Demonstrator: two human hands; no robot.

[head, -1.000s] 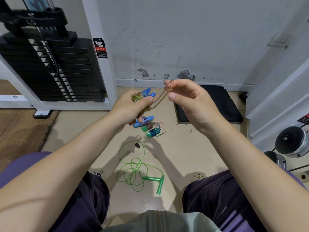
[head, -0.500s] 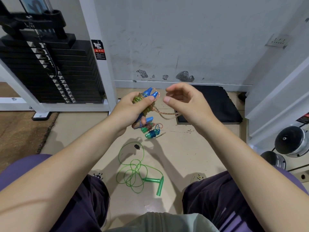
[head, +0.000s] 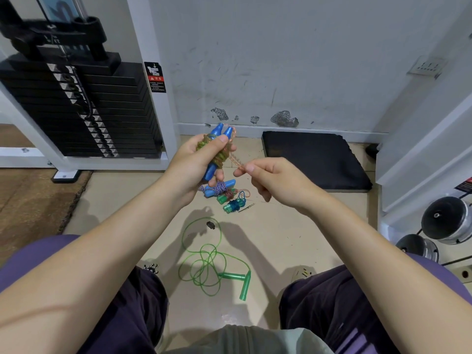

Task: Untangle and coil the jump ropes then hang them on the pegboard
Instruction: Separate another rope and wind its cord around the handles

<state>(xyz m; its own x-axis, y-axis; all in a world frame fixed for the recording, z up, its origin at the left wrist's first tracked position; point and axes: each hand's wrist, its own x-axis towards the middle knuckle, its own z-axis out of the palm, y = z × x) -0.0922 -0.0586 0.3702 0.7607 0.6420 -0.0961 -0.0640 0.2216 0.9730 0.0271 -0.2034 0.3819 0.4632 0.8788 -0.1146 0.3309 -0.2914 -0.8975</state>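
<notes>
My left hand [head: 196, 162] grips a jump rope with two blue handles [head: 219, 149], its brownish-green cord wound around them. My right hand [head: 273, 178] pinches the loose end of that cord [head: 236, 159] just right of the bundle. On the floor below lie wrapped ropes: one with light blue handles [head: 217, 189] and two small green-handled bundles [head: 231, 204]. Nearer me a green jump rope [head: 212, 264] lies in a loose tangle with both handles together. No pegboard is in view.
A black weight stack [head: 84, 106] in a white frame stands at the left. A black foam mat [head: 314, 157] lies against the wall. Dumbbells [head: 447, 221] sit at the right. A brown rug [head: 30, 200] covers the left floor. My knees frame the bottom.
My right hand has dropped from above the bundle to its right side, drawing the cord down and around the handles. My left hand has stayed in place with the bundle.
</notes>
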